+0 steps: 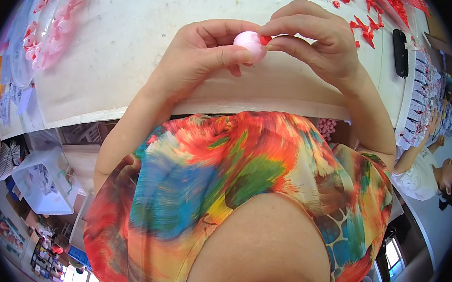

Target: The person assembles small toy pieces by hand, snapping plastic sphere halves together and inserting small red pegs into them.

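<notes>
A small pink ball-shaped piece (247, 42) is pinched between the thumb and fingers of my left hand (204, 45), just above the table's front edge. Against its right side sits a small red part (265, 40). My right hand (317, 37) grips that red part between thumb and forefinger, and the two pieces touch. The fingertips cover how they join. Another bit of the pink piece or a fingertip shows below my left thumb; I cannot tell which.
Clear bags of pink and red pieces (61, 24) lie at the left of the white table (118, 39). Loose red parts (367, 33) are scattered at the back right, near a black bar-shaped object (400, 52). A white bin (45, 181) stands lower left. Other people (422, 175) sit at both sides.
</notes>
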Demonstrator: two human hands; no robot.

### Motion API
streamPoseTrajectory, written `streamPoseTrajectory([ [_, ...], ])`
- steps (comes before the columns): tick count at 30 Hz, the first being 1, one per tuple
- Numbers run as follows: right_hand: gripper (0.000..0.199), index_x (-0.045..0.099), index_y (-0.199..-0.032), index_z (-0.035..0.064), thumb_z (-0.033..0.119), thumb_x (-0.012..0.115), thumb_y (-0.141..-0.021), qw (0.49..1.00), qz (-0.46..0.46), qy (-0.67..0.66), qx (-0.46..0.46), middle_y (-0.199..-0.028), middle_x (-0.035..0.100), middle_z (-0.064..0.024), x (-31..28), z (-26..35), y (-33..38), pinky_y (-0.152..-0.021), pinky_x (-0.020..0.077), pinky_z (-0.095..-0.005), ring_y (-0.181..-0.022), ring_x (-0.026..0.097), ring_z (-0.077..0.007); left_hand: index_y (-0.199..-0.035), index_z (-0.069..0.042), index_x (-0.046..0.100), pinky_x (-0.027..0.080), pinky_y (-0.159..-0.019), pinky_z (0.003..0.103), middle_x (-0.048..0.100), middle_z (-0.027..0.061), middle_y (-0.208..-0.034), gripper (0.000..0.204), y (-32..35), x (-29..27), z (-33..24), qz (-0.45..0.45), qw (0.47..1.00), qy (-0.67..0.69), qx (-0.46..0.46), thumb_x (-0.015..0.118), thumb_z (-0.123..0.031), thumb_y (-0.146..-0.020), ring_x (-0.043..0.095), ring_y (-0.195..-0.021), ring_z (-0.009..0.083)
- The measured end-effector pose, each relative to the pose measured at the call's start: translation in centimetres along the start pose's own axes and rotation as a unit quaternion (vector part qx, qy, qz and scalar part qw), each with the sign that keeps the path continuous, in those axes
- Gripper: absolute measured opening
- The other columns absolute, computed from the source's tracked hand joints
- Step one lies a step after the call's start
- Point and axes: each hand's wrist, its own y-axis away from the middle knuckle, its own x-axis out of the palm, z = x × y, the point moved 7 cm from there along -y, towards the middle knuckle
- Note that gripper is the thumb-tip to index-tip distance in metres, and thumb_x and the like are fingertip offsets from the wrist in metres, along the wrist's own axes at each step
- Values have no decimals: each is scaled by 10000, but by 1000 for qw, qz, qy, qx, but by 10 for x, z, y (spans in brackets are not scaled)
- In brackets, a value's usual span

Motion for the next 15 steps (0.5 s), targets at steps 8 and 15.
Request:
streamPoseTrajectory([
  [8,187,643,-871,26,31,660,-685,1000,11,0,-2,-784,584,-69,5,-6,-2,-584,455,-238,-702,573,-163,-1055,-9,559,426,-595,202,623,58,-890,352,-1,-3,4,6,1000,-4,-24,626,-144,-737,576,-784,105],
  [15,197,643,-888,26,50,655,-692,999,21,-25,0,-785,586,-69,8,-10,0,-592,451,-236,-705,574,-162,-1041,-4,566,415,-570,190,622,58,-871,369,-1,-4,6,22,1000,10,-18,640,-199,-737,547,-709,81],
])
